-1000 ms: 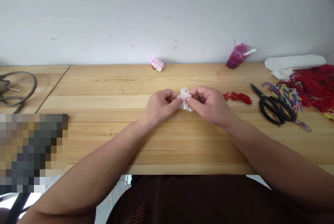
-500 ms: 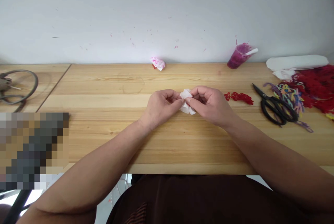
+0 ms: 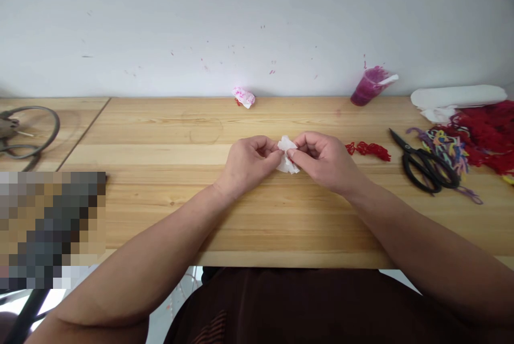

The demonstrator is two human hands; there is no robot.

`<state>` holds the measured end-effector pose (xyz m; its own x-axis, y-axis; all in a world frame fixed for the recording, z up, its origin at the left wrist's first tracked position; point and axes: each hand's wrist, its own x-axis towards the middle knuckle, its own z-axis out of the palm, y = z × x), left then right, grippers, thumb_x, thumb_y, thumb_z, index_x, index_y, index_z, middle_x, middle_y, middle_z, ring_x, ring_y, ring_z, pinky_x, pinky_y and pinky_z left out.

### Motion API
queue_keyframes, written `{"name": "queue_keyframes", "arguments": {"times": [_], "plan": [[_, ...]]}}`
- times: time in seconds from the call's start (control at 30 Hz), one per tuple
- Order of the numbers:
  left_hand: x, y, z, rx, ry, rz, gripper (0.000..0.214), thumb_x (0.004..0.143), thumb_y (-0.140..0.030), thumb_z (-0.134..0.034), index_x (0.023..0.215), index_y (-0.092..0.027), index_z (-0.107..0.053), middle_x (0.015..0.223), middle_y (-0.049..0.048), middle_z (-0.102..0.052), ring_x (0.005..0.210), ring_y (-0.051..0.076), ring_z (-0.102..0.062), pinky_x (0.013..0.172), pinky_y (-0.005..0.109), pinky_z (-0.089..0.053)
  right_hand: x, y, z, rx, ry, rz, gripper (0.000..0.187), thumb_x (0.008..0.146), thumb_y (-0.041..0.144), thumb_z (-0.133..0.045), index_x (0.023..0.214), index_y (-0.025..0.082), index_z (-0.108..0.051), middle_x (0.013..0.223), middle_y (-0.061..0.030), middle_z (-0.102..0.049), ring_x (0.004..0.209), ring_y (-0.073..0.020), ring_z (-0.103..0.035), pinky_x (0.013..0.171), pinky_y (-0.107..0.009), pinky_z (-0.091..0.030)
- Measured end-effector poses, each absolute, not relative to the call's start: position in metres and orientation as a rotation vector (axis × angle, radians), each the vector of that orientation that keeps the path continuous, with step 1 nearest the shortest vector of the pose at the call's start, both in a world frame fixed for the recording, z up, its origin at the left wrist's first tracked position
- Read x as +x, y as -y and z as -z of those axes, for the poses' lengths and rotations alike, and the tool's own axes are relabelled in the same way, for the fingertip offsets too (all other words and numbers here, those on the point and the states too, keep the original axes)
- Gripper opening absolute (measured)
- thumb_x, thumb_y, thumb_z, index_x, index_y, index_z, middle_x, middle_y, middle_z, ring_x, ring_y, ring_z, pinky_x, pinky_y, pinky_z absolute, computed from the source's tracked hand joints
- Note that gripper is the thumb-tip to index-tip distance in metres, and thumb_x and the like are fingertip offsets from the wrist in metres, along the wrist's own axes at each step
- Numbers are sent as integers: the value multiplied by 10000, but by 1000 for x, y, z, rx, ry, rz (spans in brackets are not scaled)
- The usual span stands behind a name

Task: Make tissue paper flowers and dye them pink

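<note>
Both of my hands meet at the middle of the wooden table (image 3: 160, 173). Between them is a small crumpled piece of white tissue (image 3: 286, 153). My left hand (image 3: 249, 162) pinches its left side with curled fingers. My right hand (image 3: 323, 160) pinches its right side, fingers folded in. The tissue rests just above the tabletop. A short red yarn piece (image 3: 368, 150) lies just right of my right hand.
Black scissors (image 3: 424, 165) lie to the right beside a heap of coloured and red yarn (image 3: 469, 140). A pink-stained cup (image 3: 369, 86), a stained paper wad (image 3: 243, 97) and a white roll (image 3: 458, 96) sit by the wall. A metal ring object (image 3: 28, 132) is far left.
The tissue has been turned and crumpled smaller between my fingers; the red marks seen on it earlier no longer show. My hands stay in place.
</note>
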<state>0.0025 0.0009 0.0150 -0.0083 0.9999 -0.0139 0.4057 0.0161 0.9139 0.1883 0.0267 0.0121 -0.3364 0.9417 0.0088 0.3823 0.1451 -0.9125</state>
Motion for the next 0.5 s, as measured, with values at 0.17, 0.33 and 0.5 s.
{"name": "queue_keyframes", "arguments": {"times": [0.17,0.33,0.5], "plan": [[1,0,-15,1483,-1518,-953,196,791,-373,-711,761,-180,-713,714,0,-712,646,139,-596,595,248,-439,189,-28,-13,-1284,1789,-1188,154,859,346,-708,810,206,-667,676,2,-666,588,-138,-573,539,-270,-422],[-1,-1,-19,1400,-1446,-962,235,789,-401,-722,850,-175,-728,763,16,-727,669,148,-607,613,259,-454,189,-27,-12,-1168,1826,-1185,95,870,294,-700,834,208,-687,724,3,-684,613,-129,-578,571,-272,-437],[-1,-2,-16,1399,-1458,-987,217,780,-383,-725,834,-172,-730,757,23,-733,663,150,-616,623,266,-465,186,-23,-12,-1061,1888,-1181,74,876,232,-681,807,205,-676,709,18,-654,612,-112,-553,562,-260,-415]]}}
